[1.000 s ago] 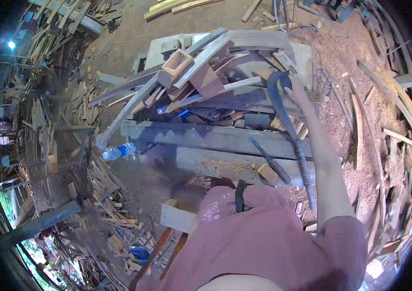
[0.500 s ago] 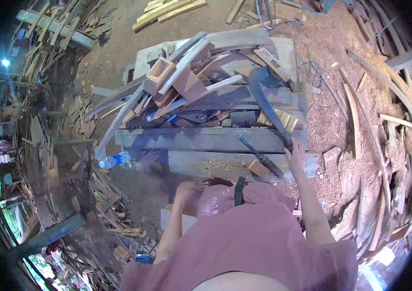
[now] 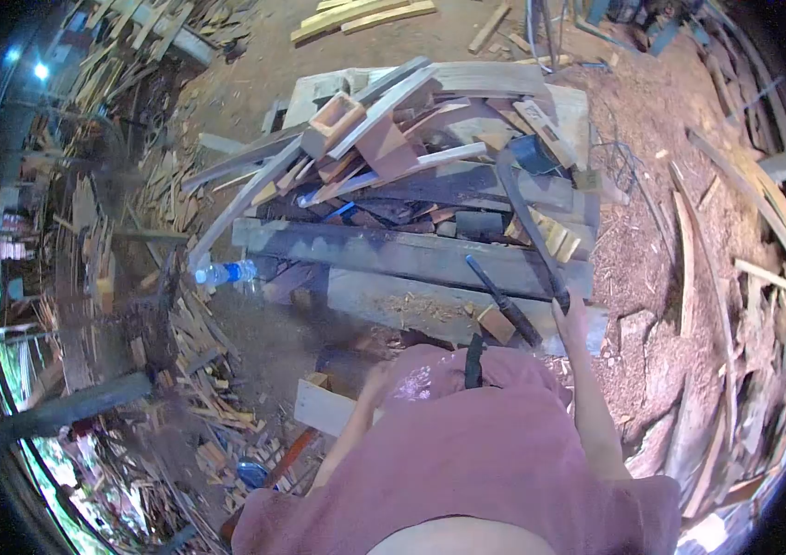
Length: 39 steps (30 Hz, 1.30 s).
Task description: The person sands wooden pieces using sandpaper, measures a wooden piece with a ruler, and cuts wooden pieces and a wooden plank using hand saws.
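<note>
My right hand point(image 3: 573, 322) is closed around the lower end of a long, curved dark handle. It belongs to an adze point(image 3: 530, 217) whose broad dark head lies over the wood at the back right of the bench. Just left of this hand, a dark chisel-like tool point(image 3: 504, 301) with a blue tip rests on the front plank, beside a small wooden block point(image 3: 496, 324). My left hand point(image 3: 376, 381) is low by my left thigh, near a pale wooden box point(image 3: 324, 405). Its fingers are blurred and partly hidden against the clothing.
A low plank bench point(image 3: 411, 252) stands ahead, heaped with offcuts and a hollow wooden box point(image 3: 336, 120). A water bottle point(image 3: 225, 273) lies at its left end. Scrap wood point(image 3: 213, 370) is piled on the left; long slabs point(image 3: 689, 250) and shavings lie on the right.
The view has shifted, so the bench sits further right. The adze head has turned and appears narrower. My left hand has moved slightly right, in against my thigh, uncovering more of the pale box.
</note>
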Each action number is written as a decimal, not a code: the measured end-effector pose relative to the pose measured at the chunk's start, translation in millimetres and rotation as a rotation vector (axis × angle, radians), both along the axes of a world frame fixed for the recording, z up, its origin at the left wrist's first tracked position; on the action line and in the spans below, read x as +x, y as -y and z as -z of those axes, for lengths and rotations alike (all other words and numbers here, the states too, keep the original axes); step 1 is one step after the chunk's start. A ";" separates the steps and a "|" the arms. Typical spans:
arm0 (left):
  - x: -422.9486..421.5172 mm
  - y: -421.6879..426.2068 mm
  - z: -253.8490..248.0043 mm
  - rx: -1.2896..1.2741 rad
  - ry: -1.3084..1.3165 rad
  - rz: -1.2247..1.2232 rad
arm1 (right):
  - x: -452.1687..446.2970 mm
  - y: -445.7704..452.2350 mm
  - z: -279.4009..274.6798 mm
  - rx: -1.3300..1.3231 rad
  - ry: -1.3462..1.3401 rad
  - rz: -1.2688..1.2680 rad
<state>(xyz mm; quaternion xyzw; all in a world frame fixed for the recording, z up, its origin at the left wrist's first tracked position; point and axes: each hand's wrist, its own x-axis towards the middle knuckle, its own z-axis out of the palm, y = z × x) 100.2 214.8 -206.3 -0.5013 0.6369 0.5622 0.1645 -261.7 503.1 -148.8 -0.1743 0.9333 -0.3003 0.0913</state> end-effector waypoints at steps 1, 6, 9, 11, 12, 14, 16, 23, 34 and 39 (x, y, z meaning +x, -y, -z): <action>11.2 -0.5 16.4 0.000 -0.004 -0.017 | 3.8 -2.1 -6.4 0.000 -0.004 -0.017; 51.3 -12.5 80.7 -0.209 0.063 0.091 | 24.5 -17.6 -28.6 -0.020 0.195 0.018; 25.1 -10.2 49.6 -0.191 0.095 0.071 | 30.0 -22.8 -33.1 0.084 0.237 0.021; -16.5 -6.0 -11.2 -0.111 0.110 -0.036 | 32.0 -24.6 -32.4 0.029 0.215 -0.003; -27.2 -5.1 -27.1 -0.032 0.118 -0.122 | 31.4 -27.7 -28.6 0.044 0.226 -0.016; -18.1 0.2 17.1 -0.031 0.016 -0.120 | 32.2 -28.8 -29.0 0.059 0.233 -0.038; -24.8 -0.4 18.5 -0.031 -0.085 -0.113 | 36.4 -27.2 -36.4 0.054 0.280 -0.033; -21.9 -7.0 40.8 -0.236 -0.123 -0.069 | 47.5 -35.8 -35.2 0.055 0.321 -0.119; 26.5 -120.4 136.9 -0.054 -0.046 -0.521 | 8.6 -23.7 -38.8 0.089 0.330 -0.199; 68.6 -166.2 173.3 0.419 -0.142 -0.938 | -2.3 5.2 -45.7 0.253 0.392 -0.289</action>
